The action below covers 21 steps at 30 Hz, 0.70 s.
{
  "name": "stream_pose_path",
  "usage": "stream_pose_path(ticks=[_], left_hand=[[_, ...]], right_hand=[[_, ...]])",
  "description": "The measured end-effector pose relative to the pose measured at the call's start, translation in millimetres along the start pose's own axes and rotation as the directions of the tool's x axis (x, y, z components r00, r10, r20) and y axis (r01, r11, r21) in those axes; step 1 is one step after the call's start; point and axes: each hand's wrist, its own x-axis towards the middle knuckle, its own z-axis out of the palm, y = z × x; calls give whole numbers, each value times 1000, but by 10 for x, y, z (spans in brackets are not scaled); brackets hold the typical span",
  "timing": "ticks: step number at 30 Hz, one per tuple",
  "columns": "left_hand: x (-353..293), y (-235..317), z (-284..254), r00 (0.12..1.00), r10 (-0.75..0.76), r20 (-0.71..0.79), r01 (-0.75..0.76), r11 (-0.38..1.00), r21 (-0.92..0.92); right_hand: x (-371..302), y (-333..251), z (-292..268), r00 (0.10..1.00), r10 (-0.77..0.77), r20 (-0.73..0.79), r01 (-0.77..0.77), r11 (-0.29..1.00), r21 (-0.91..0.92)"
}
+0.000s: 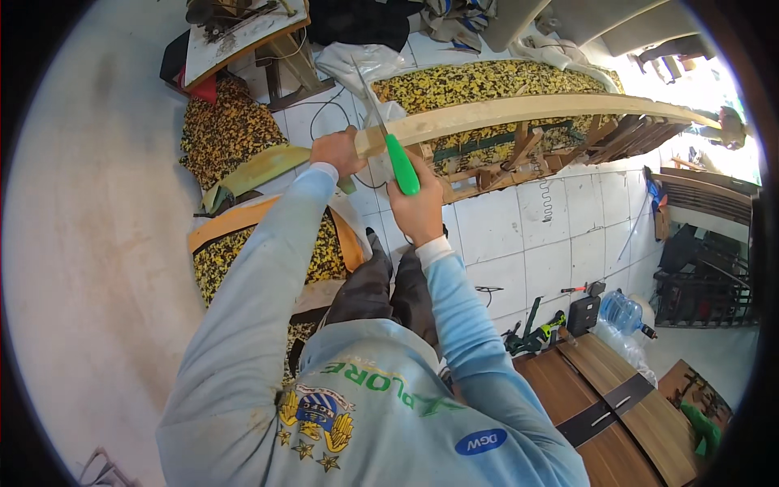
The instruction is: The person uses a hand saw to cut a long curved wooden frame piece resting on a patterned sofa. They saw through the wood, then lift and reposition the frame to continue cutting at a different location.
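The person's right grip (420, 207) was wrapped firmly around the green handle of a saw (403, 166), whose blade pointed to the far side and slightly left. That blade crossed the left end of a long pale wooden plank (503, 111), though whether its teeth were touching the wood could not be told. The left grip (339, 152) was closed on the plank's left end, just left of the blade. From there the plank ran in a gentle curve to the far right, passing in front of yellow-and-black foam (462, 85) and above a slatted wooden frame (519, 158).

To the left of the hands, a second piece of speckled foam (227, 130) leaned near a white tabletop (243, 40) with dark items on it. Nearer, another speckled piece with an orange border (227, 260) lay beside the left forearm.

On the white tiled floor (495, 227) to the right lay a wavy metal spring (546, 201). Nearer on the right were a hammer (576, 288), a black case (583, 315), a clear blue water bottle (621, 311) and a brown cabinet (552, 381) with a dark band
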Motion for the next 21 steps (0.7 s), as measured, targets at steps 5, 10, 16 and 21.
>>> stream_pose_path(ticks=[5, 10, 16, 21], left_hand=[[-60, -257, 38, 1000, -29, -10, 29, 999, -16], [-94, -246, 123, 997, -27, -67, 26, 1000, -8], [-15, -7, -42, 1000, 23, -19, -23, 1000, 11], [-10, -307, 137, 996, 18, -89, -17, 1000, 9]], right_hand=[[-1213, 37, -440, 989, -145, 41, 149, 984, -99], [-1242, -163, -503, 991, -127, 32, 130, 987, -91], [353, -139, 93, 1000, -25, 0, 25, 999, -20], [-1475, -46, -576, 996, -85, -2, 85, 996, -38]])
